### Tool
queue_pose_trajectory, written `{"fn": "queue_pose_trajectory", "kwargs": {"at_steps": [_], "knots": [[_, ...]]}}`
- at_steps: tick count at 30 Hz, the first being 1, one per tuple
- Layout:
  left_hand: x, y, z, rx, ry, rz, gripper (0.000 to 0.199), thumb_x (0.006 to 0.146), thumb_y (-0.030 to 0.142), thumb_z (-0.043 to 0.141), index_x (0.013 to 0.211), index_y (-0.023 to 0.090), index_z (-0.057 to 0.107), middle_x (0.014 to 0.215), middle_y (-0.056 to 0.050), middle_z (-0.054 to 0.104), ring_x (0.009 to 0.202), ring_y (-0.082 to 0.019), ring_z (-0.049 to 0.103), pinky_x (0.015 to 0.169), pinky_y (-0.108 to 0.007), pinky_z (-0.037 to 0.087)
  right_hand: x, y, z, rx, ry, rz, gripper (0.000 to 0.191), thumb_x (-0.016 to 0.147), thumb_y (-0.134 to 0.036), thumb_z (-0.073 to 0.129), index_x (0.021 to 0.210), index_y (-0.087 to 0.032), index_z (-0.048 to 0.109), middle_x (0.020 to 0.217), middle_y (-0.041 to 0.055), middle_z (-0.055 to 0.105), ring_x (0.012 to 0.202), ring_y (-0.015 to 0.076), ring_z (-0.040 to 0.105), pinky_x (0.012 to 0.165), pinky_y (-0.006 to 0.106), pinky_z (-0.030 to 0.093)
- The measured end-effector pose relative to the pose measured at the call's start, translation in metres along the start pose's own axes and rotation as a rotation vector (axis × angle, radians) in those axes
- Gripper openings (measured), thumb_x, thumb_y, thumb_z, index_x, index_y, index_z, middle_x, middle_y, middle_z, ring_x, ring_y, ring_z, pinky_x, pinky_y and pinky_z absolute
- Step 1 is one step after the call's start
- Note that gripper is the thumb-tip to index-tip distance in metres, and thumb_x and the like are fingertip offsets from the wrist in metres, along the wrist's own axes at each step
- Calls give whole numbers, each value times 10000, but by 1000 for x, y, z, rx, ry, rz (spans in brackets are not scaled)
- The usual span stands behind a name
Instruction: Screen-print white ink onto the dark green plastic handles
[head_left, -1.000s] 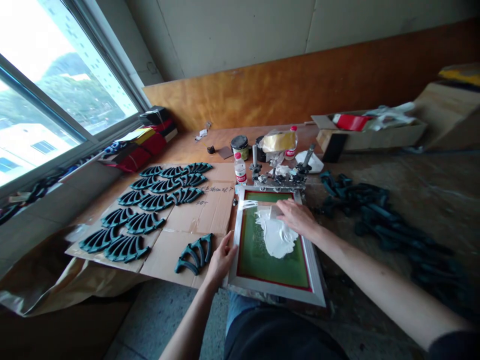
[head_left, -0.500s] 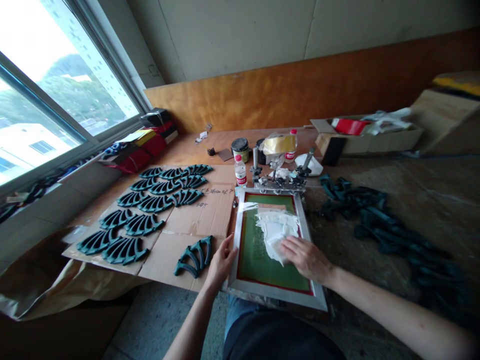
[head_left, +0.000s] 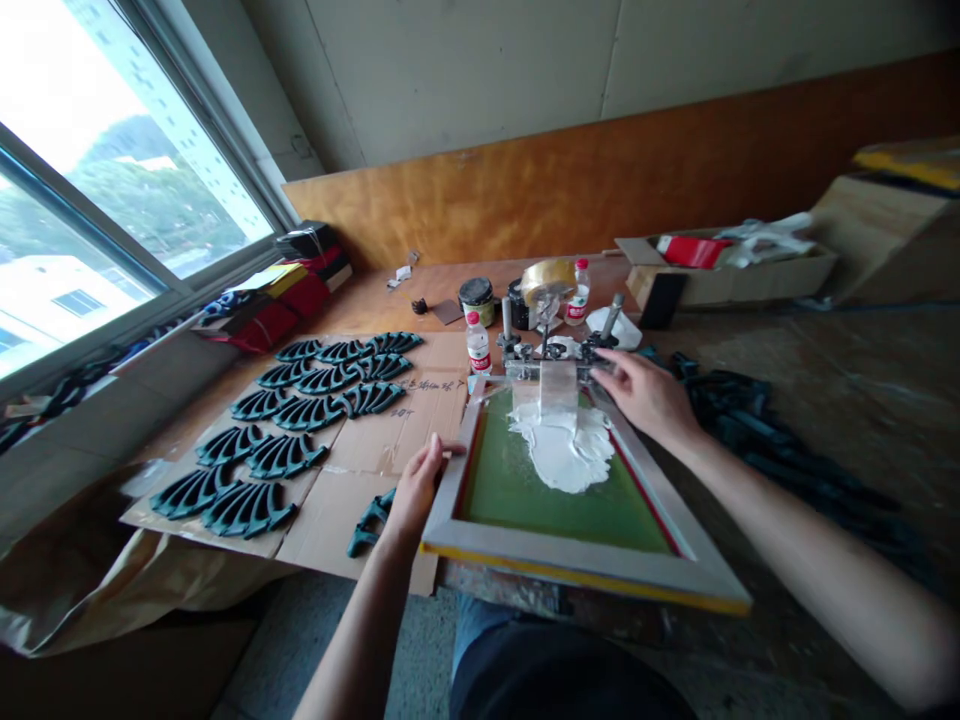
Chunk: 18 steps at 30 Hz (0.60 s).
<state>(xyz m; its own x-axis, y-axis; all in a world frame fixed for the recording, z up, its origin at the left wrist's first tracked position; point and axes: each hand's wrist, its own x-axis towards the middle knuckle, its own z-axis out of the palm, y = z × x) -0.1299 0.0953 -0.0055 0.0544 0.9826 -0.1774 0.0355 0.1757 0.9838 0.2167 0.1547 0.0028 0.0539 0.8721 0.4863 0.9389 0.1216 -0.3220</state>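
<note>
A screen printing frame [head_left: 585, 572] with green mesh lies in front of me, its near end tilted up. My left hand [head_left: 420, 482] has its fingers on the left rail of the frame, partly hidden by it. A thick patch of white ink [head_left: 570, 455] covers the far half of the mesh. A pale flat scraper [head_left: 559, 390] stands in the ink at the far end, against the metal hinge clamp [head_left: 517, 368]. My right hand [head_left: 649, 395] is beside the clamp's right side, thumb and fingers apart, holding nothing that I can see.
Dark green fan-shaped parts [head_left: 251, 510] lie in rows on cardboard [head_left: 360, 455] at left; one piece [head_left: 367, 525] lies near my left forearm. Bottles [head_left: 478, 345] and a jar [head_left: 477, 300] stand behind the frame. More dark pieces [head_left: 750, 430] are heaped at right, below an open carton [head_left: 757, 270].
The frame's near end has risen. My right hand has left the white ink and moved up and right to the clamp. The scraper now stands up at the far end.
</note>
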Motion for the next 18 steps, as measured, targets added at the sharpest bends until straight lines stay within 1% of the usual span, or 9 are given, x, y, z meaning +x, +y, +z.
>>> {"fn": "queue_pose_trajectory", "kwargs": {"at_steps": [2,4,7,9,11,13,14,16,18], "knots": [[14,30,9,-93,38,112,558,835,670,465,899,158,676,705,-19,631,575,-121,550,515,-225,423,-16,22,-1,16,12,66,417,934,-428,450,1073,-108,677,832,84,691,645,163,588,578,248,455],[31,57,19,-196,55,237,500,851,635,475,898,167,645,741,-24,643,594,-117,567,511,-213,425,-44,33,11,22,-77,67,426,922,-463,417,847,-141,686,748,58,678,575,141,545,527,233,441],[54,87,33,-275,27,340,444,860,602,493,883,171,600,746,-31,658,632,-116,594,506,-188,425,-93,24,41,-9,-265,-37,376,866,-511,534,722,-185,655,721,42,655,647,164,583,601,246,458],[60,90,41,-303,48,365,437,867,608,477,909,185,576,769,-29,672,654,-113,606,514,-179,429,-117,9,58,-87,-358,-91,287,844,-456,615,737,-191,624,831,76,661,816,217,615,706,287,459],[54,74,50,-332,143,353,433,861,614,484,962,200,563,809,-21,679,676,-109,615,535,-180,440,-129,-5,66,-152,-418,-57,198,866,-368,612,800,-181,602,891,99,656,870,240,611,724,305,444],[33,38,62,-314,150,182,489,820,647,522,948,179,581,771,-31,677,642,-118,617,525,-191,439,-134,-22,66,-129,-439,45,148,914,-307,544,845,-179,572,824,82,649,776,219,612,663,293,428],[19,17,70,-288,98,26,536,785,674,545,912,157,601,721,-42,671,598,-124,610,498,-196,424,-136,-32,64,-92,-418,92,152,936,-299,506,851,-183,554,779,68,638,722,206,605,635,289,420],[-13,-26,85,-181,-212,-368,653,706,715,598,950,111,642,785,-122,702,647,-200,660,472,-235,432,-142,-56,59,-2,-317,108,168,962,-306,461,859,-191,529,766,58,623,716,203,598,641,296,426],[-40,-58,97,-282,-243,-489,641,728,697,594,1025,131,641,926,-140,710,824,-239,683,560,-268,495,-150,-78,55,84,-217,-26,142,957,-296,475,875,-193,526,840,68,625,812,214,600,722,318,452]]}}
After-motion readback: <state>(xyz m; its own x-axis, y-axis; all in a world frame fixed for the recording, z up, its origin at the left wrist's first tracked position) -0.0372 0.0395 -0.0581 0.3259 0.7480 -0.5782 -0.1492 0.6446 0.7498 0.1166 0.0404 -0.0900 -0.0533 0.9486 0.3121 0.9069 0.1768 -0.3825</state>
